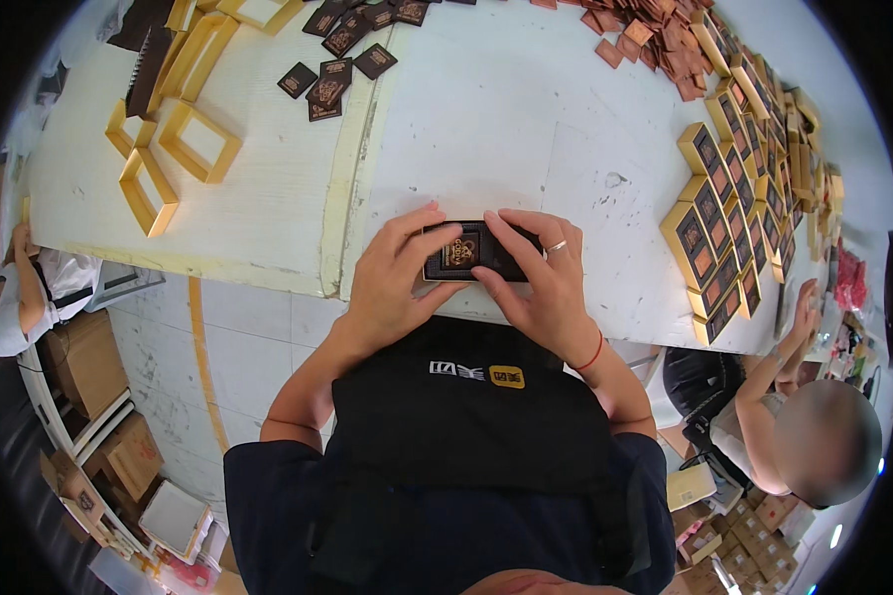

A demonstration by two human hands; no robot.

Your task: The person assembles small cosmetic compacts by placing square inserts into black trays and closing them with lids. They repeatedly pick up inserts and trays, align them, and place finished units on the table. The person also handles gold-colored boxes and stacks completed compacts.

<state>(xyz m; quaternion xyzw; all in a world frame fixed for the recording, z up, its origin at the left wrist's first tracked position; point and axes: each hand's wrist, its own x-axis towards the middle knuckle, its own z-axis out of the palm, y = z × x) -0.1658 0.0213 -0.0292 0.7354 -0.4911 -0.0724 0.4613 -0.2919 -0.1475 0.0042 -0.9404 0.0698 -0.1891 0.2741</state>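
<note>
At the near edge of the table, a small box with a black tray inside point(435, 270) lies between my two hands. A flat dark square with gold print point(458, 250) sits in its left part. My left hand point(395, 276) holds the left end, with fingers along the far side and thumb at the near side. My right hand point(546, 290), with a ring and a red wrist string, grips the right part. Its index finger reaches to the far edge, and its thumb tip rests next to the square. Those fingers partly hide the right part of the tray.
Empty gold box frames point(200, 144) lie at the far left, near loose dark squares point(327, 87). Copper-coloured squares point(670, 50) are heaped at the far right. Filled gold boxes point(729, 218) stand in rows to the right. Co-workers sit right point(754, 426) and left point(30, 297).
</note>
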